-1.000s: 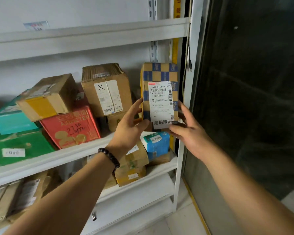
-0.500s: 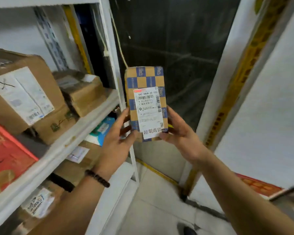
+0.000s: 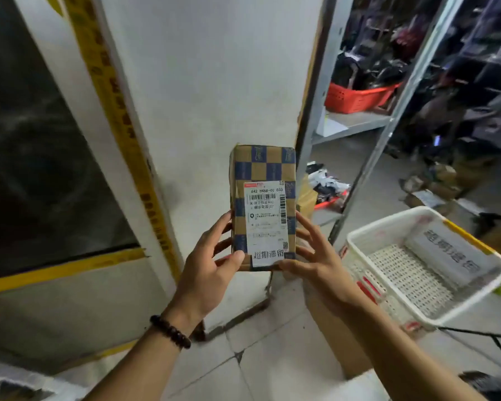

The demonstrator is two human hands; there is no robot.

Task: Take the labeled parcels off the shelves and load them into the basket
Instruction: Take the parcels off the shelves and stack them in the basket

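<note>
My left hand [image 3: 211, 273] and right hand [image 3: 315, 264] pinch only the checkered parcel's [image 3: 262, 206] lower end, so it could topple free as I swing right toward the white basket [image 3: 388, 222].

The parcel [image 3: 262, 169] was a tall, narrow cardboard box checked in blue and brown. A white shipping label [image 3: 266, 221] with barcodes and bold black characters along its foot covered the lower part of its front face. It stood upright in the air in front of the white pillar [image 3: 214, 82], its lower end held between the left hand [image 3: 206, 273] and the right hand [image 3: 321, 264]. The white plastic basket [image 3: 385, 224] sat right of the pillar and lower, open side up, with a printed sheet [image 3: 451, 250] lying along its inner far wall.
</note>
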